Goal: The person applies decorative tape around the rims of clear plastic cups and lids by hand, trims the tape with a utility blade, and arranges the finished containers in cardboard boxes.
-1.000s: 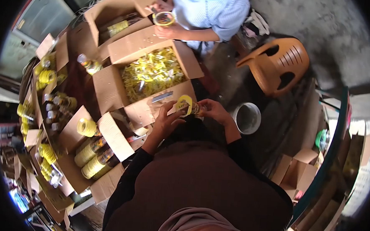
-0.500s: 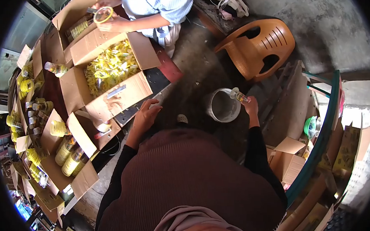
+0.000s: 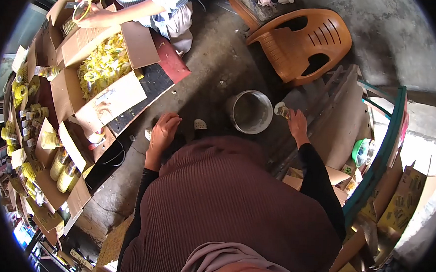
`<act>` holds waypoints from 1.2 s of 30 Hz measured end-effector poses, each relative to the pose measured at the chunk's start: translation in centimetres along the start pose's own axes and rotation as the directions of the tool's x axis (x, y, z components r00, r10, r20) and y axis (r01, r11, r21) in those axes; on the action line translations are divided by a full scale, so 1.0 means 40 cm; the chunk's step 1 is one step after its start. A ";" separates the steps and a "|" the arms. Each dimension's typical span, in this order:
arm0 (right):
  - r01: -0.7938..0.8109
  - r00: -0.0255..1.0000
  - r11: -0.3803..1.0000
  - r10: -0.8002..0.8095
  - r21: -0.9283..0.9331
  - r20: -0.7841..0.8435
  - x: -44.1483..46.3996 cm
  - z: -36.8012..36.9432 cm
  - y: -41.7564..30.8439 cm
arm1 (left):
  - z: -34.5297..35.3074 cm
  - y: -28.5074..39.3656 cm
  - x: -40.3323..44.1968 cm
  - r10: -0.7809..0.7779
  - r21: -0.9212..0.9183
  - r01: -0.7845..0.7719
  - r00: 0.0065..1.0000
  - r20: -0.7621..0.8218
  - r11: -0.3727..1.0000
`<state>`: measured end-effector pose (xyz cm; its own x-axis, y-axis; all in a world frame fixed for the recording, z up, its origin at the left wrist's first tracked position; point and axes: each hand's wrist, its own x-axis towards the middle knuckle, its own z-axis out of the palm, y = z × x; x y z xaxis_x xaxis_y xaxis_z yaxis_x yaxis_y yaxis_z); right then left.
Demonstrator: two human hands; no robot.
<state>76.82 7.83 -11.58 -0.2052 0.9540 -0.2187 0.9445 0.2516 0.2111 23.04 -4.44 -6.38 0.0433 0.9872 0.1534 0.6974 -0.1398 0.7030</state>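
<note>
My right hand [image 3: 297, 124] is closed around a small clear container [image 3: 281, 110] with a pale end and yellowish marks; the fingers hide part of it. It is held to the right of a whitish bucket [image 3: 251, 112] on the floor, apart from its rim. My left hand [image 3: 164, 132] hangs in front of my body with its fingers curled in, and no object shows in it. Nearest to it is the table edge, where an open cardboard box [image 3: 142, 46] holds many yellow-and-clear strips [image 3: 104, 63].
Another person [image 3: 148, 9] at the table holds a yellow-rimmed ring-shaped item [image 3: 81, 10]. An orange plastic chair [image 3: 301, 44] stands ahead. Boxes with yellow-ringed jars [image 3: 67, 176] line the left. A green frame [image 3: 391, 125] and cartons [image 3: 403, 197] are on the right.
The view has shifted, so the table and its boxes sit farther left. My right hand and its container are now clear of the bucket's rim. My left hand's fingers are more curled.
</note>
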 end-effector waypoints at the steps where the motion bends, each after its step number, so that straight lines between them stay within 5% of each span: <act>1: 0.068 0.986 0.984 -0.041 -0.167 0.163 -0.013 0.019 0.031 | 0.009 0.001 -0.006 -0.009 -0.002 0.009 1.000 -0.001 1.000; 2: 0.161 0.945 0.935 -0.053 -0.316 0.323 -0.023 0.039 0.058 | 0.016 0.000 -0.012 -0.007 0.012 0.007 1.000 0.005 1.000; 5: 0.075 0.953 0.958 0.013 -0.276 0.303 -0.028 0.041 0.079 | 0.027 0.009 -0.019 -0.028 0.033 0.028 1.000 -0.002 0.999; 9: 0.162 0.942 0.946 -0.063 -0.282 0.331 -0.024 0.007 0.077 | 0.037 0.004 -0.028 -0.075 0.038 0.075 0.997 -0.013 0.996; 11: 0.110 0.872 0.958 0.035 -0.264 0.489 -0.024 -0.017 0.082 | 0.039 0.010 -0.028 -0.083 0.036 0.084 0.996 -0.034 0.996; 13: 0.120 0.965 0.975 -0.071 -0.186 0.252 -0.015 -0.040 0.067 | 0.038 0.014 -0.031 -0.113 0.044 0.117 0.990 -0.082 0.992; 17: 0.235 0.875 0.940 -0.095 -0.246 0.475 -0.046 0.039 0.162 | 0.035 0.001 -0.059 -0.088 0.067 0.097 0.988 -0.130 0.993; 18: 0.220 0.962 0.960 -0.184 -0.173 0.204 -0.054 0.046 0.171 | 0.038 -0.004 -0.064 -0.073 0.065 0.083 0.988 -0.134 0.994; 19: 0.175 0.940 0.974 -0.121 -0.145 0.319 -0.030 -0.030 0.121 | 0.047 -0.017 -0.071 -0.094 0.056 0.103 0.985 -0.143 0.993; 20: 0.258 0.953 0.961 -0.236 -0.103 0.191 -0.035 -0.045 0.119 | 0.051 -0.023 -0.082 -0.118 0.042 0.125 0.983 -0.142 0.991; 22: 0.348 0.916 0.898 -0.265 -0.269 0.301 -0.048 0.033 0.186 | 0.037 -0.013 -0.090 -0.093 0.066 0.105 0.983 -0.160 0.992; 24: 0.207 0.903 0.952 -0.097 -0.226 0.418 -0.058 0.027 0.190 | 0.049 -0.027 -0.105 -0.120 0.067 0.129 0.985 -0.128 0.989; 26: 0.224 0.950 0.957 -0.173 -0.182 0.259 -0.038 -0.019 0.141 | 0.047 -0.029 -0.111 -0.138 0.078 0.152 0.977 -0.162 0.985; 28: 0.379 0.888 0.900 -0.289 -0.212 0.358 -0.027 0.076 0.190 | 0.039 -0.030 -0.132 -0.161 0.090 0.179 0.971 -0.175 0.980; 30: 0.353 0.830 0.896 -0.168 -0.269 0.531 -0.029 0.069 0.171 | 0.038 -0.045 -0.142 -0.140 0.091 0.154 0.979 -0.147 0.984; 33: 0.178 0.917 0.973 -0.109 -0.149 0.384 -0.016 -0.065 0.024 | 0.023 -0.046 -0.155 -0.174 0.126 0.196 0.971 -0.165 0.972; 36: 0.388 0.806 0.882 -0.184 -0.268 0.562 0.004 0.164 0.165 | 0.011 -0.052 -0.179 -0.184 0.121 0.206 0.968 -0.174 0.971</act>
<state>84.70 8.58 -16.48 -0.1954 0.6313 -0.7505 0.6842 0.6360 0.3569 21.59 -11.18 -9.25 -0.2105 0.9675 0.1401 0.7725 0.0768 0.6303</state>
